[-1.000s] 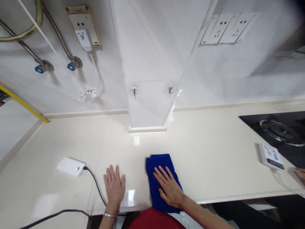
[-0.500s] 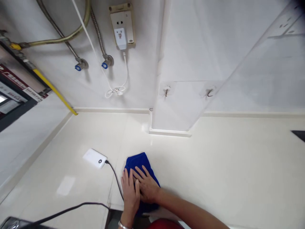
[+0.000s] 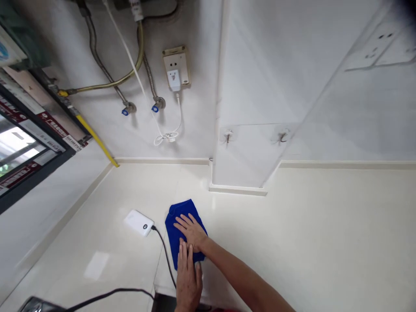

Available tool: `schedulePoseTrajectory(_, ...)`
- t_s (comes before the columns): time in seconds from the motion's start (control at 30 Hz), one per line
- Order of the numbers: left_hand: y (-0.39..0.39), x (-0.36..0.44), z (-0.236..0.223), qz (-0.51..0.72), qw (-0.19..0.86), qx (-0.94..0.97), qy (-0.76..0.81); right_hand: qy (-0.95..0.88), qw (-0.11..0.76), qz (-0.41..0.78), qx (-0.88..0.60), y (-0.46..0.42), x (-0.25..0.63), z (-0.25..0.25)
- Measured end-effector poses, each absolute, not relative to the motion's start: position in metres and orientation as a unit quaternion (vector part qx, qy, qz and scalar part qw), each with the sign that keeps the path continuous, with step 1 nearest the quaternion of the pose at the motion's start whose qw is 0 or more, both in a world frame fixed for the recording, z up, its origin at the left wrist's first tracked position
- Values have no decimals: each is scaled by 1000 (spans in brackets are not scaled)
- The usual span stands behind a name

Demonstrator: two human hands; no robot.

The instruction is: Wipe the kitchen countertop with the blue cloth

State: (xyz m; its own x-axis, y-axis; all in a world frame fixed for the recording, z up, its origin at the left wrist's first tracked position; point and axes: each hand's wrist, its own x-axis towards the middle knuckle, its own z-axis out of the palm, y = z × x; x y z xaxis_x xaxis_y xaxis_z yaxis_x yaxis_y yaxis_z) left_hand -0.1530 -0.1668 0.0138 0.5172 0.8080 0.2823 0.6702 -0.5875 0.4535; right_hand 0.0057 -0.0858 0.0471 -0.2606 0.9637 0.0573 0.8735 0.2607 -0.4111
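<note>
A folded blue cloth (image 3: 173, 232) lies on the pale countertop, its layered edges showing at the far left corner. My right hand (image 3: 193, 234) rests flat on its middle, fingers spread and pointing away to the left. Closer to me, my left hand (image 3: 188, 277) is stretched out with its fingers lying along the cloth's near part. Its fingertips meet the thumb side of my right hand. Neither hand grips the cloth.
Left of the cloth lies a white power bank (image 3: 139, 222) with a black cable (image 3: 166, 255) plugged in. Another black cable (image 3: 113, 290) crosses the near left. Behind are a boxed-in wall section (image 3: 247, 164) with hooks, a wall socket (image 3: 176, 67) and a yellow pipe (image 3: 97, 138).
The view has tilted up. The cloth has shifted toward the wall, away from the near edge. My left hand has moved from the cloth's left side to its near end.
</note>
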Motion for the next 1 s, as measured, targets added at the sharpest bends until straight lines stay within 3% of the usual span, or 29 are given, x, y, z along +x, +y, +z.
schedulePoseTrajectory(0.27,-157,-155,-14,232,93,880,404,-633,188,93,-745,-118,94,39)
schedulePoseTrajectory(0.53,-153,-156,-14,215,56,898,379,-503,171,30,-847,-215,165,27)
schedulePoseTrajectory(0.8,-152,-155,-15,222,47,896,382,-431,116,-114,-888,-337,156,-7)
schedulePoseTrajectory(1.0,-144,-157,-39,235,17,896,375,-435,101,-176,-877,-364,118,-21)
